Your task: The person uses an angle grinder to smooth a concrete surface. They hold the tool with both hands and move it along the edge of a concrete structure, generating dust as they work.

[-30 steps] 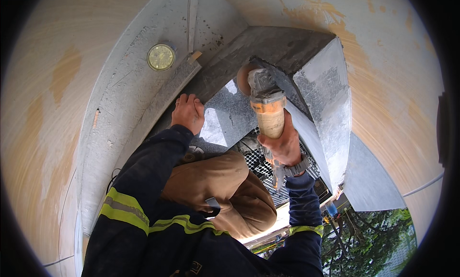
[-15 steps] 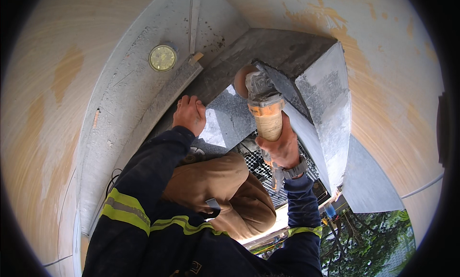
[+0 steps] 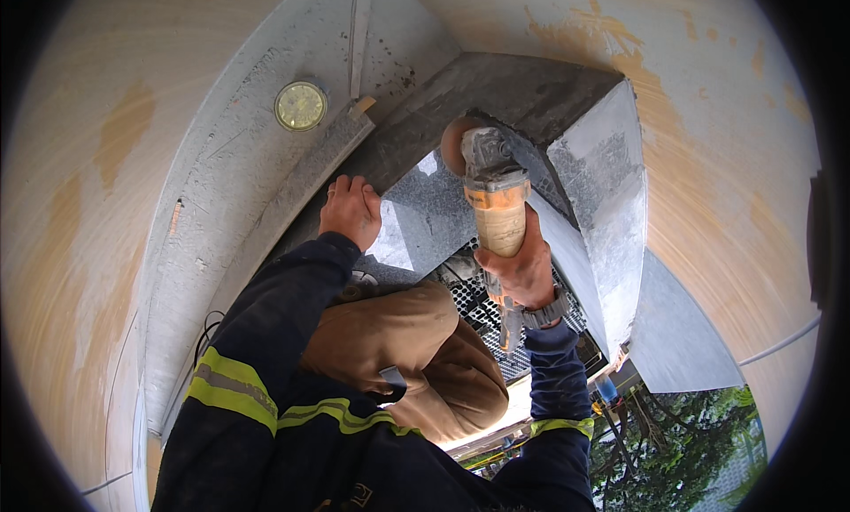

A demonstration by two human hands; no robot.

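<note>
My right hand (image 3: 522, 260) is closed around the body of a dusty orange-and-grey angle grinder (image 3: 498, 215), whose disc (image 3: 457, 146) sits at the edge of a dark angled metal piece (image 3: 522, 153). My left hand (image 3: 351, 209) has its fingers curled and pressed together at the dark strip (image 3: 405, 127) beside a shiny grey metal plate (image 3: 425, 207). What those fingers grip, if anything, is hidden. My bent knee in brown trousers (image 3: 390, 326) is below, with a partly hidden grey round object (image 3: 359, 287) behind it.
Curved, stained pale walls (image 3: 93, 229) surround me. A round yellowish tin or lid (image 3: 300, 106) is at upper left. A pale angled panel (image 3: 611, 229) stands to the right, above a perforated platform (image 3: 500, 344). Foliage (image 3: 673, 450) shows through an opening at lower right.
The grinder shifts very slightly left, then back to the right, still in my right hand. My left hand stays in the same place on the metal.
</note>
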